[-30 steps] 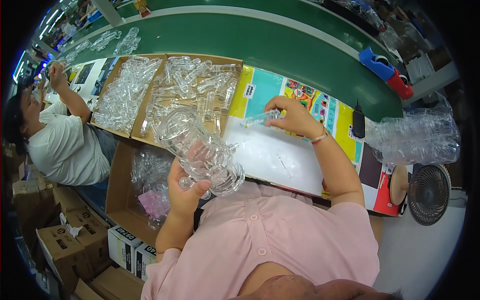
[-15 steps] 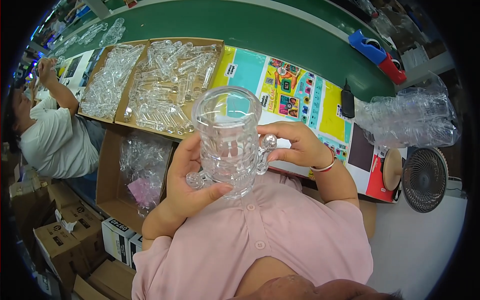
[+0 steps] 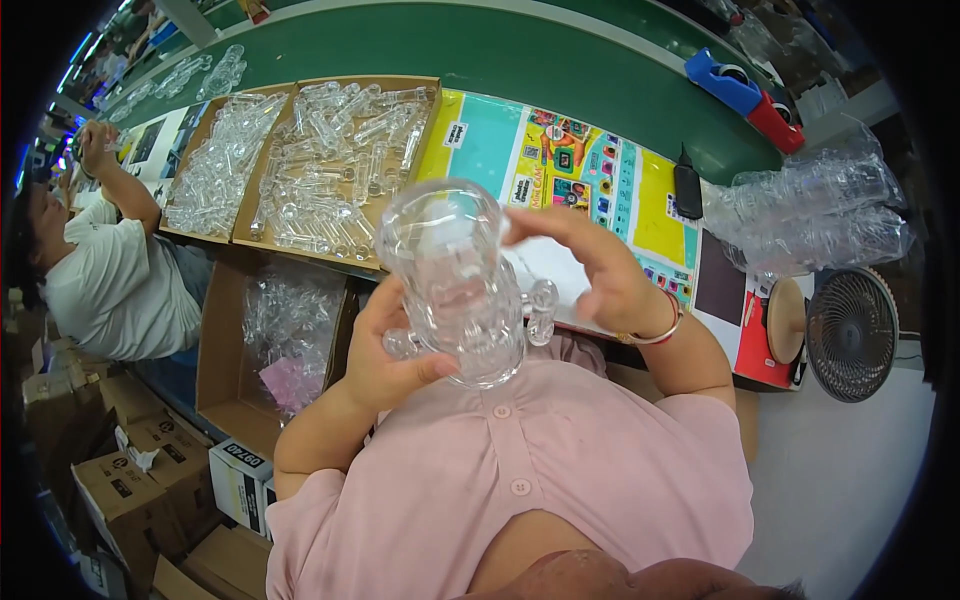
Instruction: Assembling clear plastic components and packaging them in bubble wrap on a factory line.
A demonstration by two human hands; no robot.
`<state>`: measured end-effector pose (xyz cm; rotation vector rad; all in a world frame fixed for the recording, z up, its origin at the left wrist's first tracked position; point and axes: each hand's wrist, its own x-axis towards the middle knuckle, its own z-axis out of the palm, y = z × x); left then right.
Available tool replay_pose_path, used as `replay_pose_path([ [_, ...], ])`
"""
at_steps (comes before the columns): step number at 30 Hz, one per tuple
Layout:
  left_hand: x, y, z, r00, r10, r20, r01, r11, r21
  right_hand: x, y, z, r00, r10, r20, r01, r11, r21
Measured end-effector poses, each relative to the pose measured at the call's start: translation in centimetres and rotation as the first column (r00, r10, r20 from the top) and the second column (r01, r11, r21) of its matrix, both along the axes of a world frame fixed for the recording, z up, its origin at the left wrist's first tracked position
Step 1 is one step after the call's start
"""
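Observation:
A clear plastic cup [image 3: 462, 300] with a wide round rim and ball-ended side pieces is held in front of my chest, tilted a little. My left hand [image 3: 378, 362] is closed round its lower left side, the thumb across the front near the base. On the cup's right side a clear ball-ended piece [image 3: 542, 312] sticks out. My right hand [image 3: 608, 275] is beside it, fingers apart and the index finger stretched towards the upper wall. Whether that fingertip touches the cup cannot be told.
Cardboard trays [image 3: 437, 130] of clear ball-ended parts lie on the green table [image 3: 480, 60]. Beyond my right hand are a black bottle [image 3: 687, 188], bagged clear cups [image 3: 820, 215], a tape dispenser [image 3: 735, 85] and a fan [image 3: 850, 335]. A co-worker [image 3: 130, 270] sits at left, near an open box [image 3: 215, 350].
My right hand has let go of the ball-ended piece at the cup's right side and its fingers have spread. The cup has tilted, its rim shifting left, still in my left hand.

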<state>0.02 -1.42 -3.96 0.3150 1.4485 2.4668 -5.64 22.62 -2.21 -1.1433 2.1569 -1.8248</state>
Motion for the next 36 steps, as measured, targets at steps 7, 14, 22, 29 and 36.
replay_pose_path([
  [7,1.3,-1.0,-0.9,0.803,-0.447,-0.393,0.224,0.839,-0.496,4.1,-2.4,0.6,0.932,0.36,0.044,-0.357,0.932,-0.064],
  [14,2.4,0.0,-0.5,0.554,-0.397,-0.732,0.049,0.893,-0.447,7.0,-2.3,-0.5,0.953,0.301,0.02,-0.299,0.951,-0.072],
  [22,-1.6,1.1,-1.0,0.973,-0.105,0.204,0.122,0.99,-0.076,-0.5,-4.1,-1.3,0.381,0.176,0.908,0.391,0.859,-0.331],
  [29,-2.1,0.5,-0.6,0.985,0.043,0.166,-0.068,0.986,0.149,0.8,-1.6,-1.6,0.952,-0.3,-0.054,0.301,0.953,0.023],
  [36,-1.8,1.0,0.0,0.966,0.032,0.257,-0.094,0.967,0.236,1.5,-1.4,-1.9,0.865,-0.397,-0.306,0.426,0.904,0.03],
])
